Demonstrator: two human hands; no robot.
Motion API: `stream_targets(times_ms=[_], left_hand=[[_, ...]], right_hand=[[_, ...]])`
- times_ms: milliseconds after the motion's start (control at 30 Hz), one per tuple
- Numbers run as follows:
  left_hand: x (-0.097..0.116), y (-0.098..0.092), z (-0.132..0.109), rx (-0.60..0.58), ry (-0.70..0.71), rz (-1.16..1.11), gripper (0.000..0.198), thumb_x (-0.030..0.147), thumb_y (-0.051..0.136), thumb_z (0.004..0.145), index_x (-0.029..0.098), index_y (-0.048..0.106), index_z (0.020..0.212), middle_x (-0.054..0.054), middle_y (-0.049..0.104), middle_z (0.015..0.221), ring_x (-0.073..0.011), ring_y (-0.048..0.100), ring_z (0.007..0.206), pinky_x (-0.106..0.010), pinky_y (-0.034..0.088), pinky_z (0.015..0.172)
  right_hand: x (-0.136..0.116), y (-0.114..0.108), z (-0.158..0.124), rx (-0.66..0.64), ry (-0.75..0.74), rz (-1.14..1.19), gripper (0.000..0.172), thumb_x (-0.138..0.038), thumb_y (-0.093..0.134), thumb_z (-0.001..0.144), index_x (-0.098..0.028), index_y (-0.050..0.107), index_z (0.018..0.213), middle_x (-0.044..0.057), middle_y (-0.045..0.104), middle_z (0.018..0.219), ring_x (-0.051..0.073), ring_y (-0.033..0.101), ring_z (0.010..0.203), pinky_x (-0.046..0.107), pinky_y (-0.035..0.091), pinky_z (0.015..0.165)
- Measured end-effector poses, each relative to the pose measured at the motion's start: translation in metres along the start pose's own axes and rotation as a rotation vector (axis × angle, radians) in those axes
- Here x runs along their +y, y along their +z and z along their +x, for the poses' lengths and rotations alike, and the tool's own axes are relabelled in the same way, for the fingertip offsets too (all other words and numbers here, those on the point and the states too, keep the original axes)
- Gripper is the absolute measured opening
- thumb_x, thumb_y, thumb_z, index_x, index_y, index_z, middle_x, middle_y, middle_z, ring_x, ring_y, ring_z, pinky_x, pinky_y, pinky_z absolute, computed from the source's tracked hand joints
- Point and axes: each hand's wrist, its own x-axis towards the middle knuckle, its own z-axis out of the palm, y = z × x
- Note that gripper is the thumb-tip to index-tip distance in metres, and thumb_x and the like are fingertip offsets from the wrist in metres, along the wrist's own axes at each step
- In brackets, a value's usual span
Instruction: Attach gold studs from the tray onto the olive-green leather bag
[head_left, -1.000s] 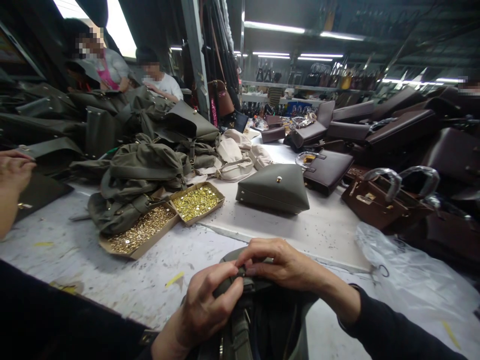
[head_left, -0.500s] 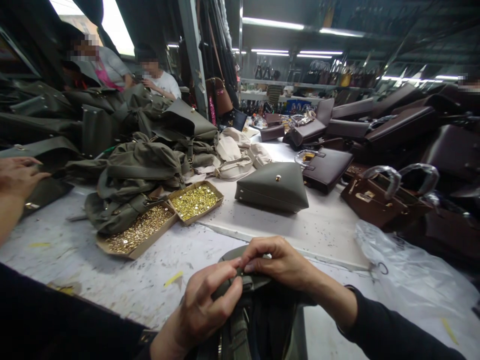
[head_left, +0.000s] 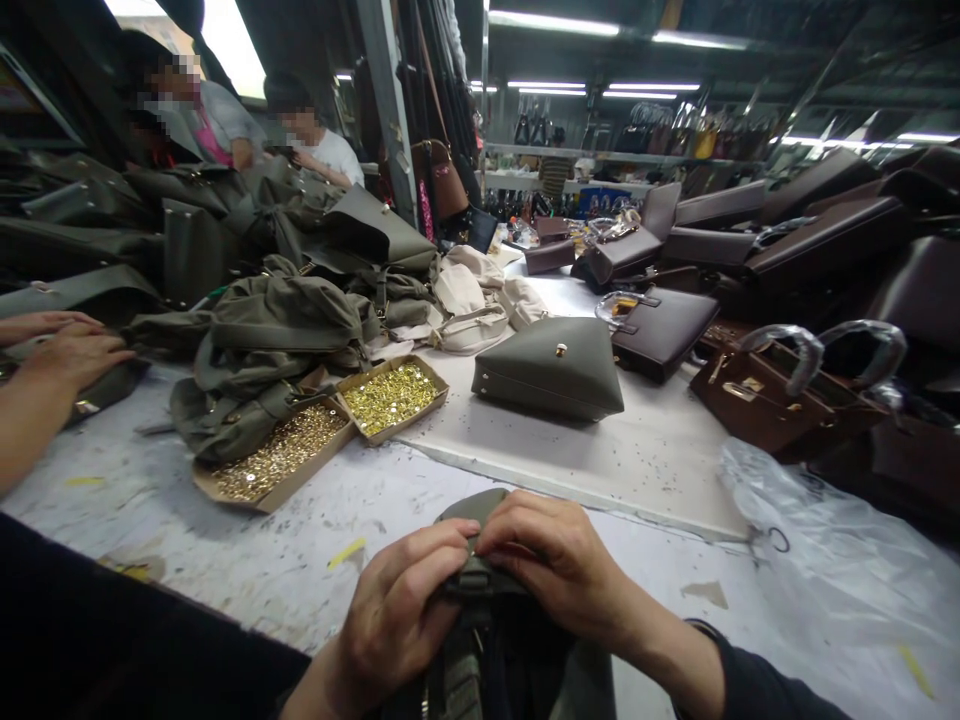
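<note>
Low in the middle, an olive-green bag [head_left: 466, 665] faces me with its dark inside and a zip edge showing. My left hand [head_left: 401, 585] grips its top edge from the left, fingers bent over a strap tab. From the right, my right hand [head_left: 553, 555] closes on the same edge, its fingertips almost meeting the left ones. Whatever small part lies under the fingertips is hidden. Beyond my hands stand two cardboard trays, one [head_left: 300, 478] with gold-coloured metal pieces and one [head_left: 409, 422] with yellower pieces.
A smooth green bag [head_left: 544, 370] lies ahead on the white table [head_left: 247, 560]. Green bags [head_left: 285, 320] pile up left, brown bags [head_left: 787, 250] right. Clear plastic [head_left: 840, 540] covers the right side. Another person's hands [head_left: 71, 355] work at far left; more people sit behind.
My right hand has come down flatter onto the bag's edge, and the left fingers have pressed closer over it. The other person's hands at far left have moved rightward.
</note>
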Motion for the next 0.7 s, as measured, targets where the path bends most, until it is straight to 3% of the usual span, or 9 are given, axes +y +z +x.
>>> stream_targets(times_ms=[133,400,700], left_hand=[[0.002,0.0,0.003,-0.005,-0.061,-0.01,0.019,0.012,0.059,0.095,0.009,0.06,0.114,-0.015,0.069,0.113,-0.0197,0.067,0.112,-0.03,0.059,0.095],[0.004,-0.002,0.011,0.016,0.032,0.001,0.015,0.011,0.059,0.095,0.01,0.061,0.109,-0.015,0.071,0.108,-0.0202,0.068,0.109,-0.031,0.061,0.091],[0.001,-0.001,0.011,-0.03,0.113,0.023,0.014,0.01,0.059,0.093,0.006,0.061,0.107,-0.017,0.071,0.102,-0.023,0.067,0.112,-0.036,0.06,0.097]], right_hand=[[-0.007,0.004,-0.007,0.015,0.005,-0.113,0.016,-0.009,0.057,0.096,-0.02,0.069,0.099,0.003,0.068,0.092,0.014,0.062,0.081,0.024,0.047,0.072],[-0.009,0.004,-0.014,-0.016,-0.012,-0.117,0.021,-0.007,0.052,0.098,-0.021,0.066,0.104,0.003,0.068,0.097,0.015,0.06,0.086,0.027,0.047,0.076],[-0.007,0.008,-0.018,-0.028,-0.063,-0.184,0.026,-0.004,0.046,0.097,-0.019,0.064,0.108,0.006,0.067,0.095,0.018,0.055,0.085,0.03,0.046,0.074]])
